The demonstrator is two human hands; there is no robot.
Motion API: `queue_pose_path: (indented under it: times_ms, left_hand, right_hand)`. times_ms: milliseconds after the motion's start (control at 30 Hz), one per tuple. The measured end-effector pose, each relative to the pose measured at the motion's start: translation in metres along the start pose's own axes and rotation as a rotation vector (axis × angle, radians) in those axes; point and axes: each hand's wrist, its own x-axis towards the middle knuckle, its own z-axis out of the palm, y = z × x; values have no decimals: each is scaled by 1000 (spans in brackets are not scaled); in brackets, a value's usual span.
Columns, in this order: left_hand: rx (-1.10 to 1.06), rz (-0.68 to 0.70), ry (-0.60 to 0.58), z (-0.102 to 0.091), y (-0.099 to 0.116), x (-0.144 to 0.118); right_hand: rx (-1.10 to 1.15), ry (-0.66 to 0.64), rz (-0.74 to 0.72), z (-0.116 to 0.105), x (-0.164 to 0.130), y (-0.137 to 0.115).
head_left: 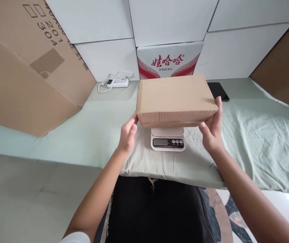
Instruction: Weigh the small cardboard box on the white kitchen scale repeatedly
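A pale green sheet (255,135) covers the low surface, with white panels behind. The left hand (128,134) grips the left end of a plain brown cardboard box (174,99), and the right hand (212,130) grips its right end, fingers curled up the side. The box sits level over a small digital kitchen scale (168,139); whether it rests on it cannot be told. Farther back stand a red-and-white water carton (169,60), a black tablet (219,90), a white power strip (117,82) and a large leaning cardboard carton (28,67).
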Motion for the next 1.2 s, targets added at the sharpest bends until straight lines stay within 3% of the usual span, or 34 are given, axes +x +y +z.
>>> queue_pose_path:
  times_ms: [167, 767, 1000, 1200]
  left_hand:
    - [12, -63, 21, 4, -9, -15]
    - [20, -63, 14, 4, -13, -17]
    - [-13, -39, 55, 2, -14, -20]
    - [14, -63, 4, 3, -11, -20]
  right_hand:
    - [2, 33, 10, 5, -20, 7]
    - [-75, 59, 63, 4, -25, -5]
    - [-73, 181, 3, 1, -21, -4]
    - [-54, 114, 32, 2, -22, -4]
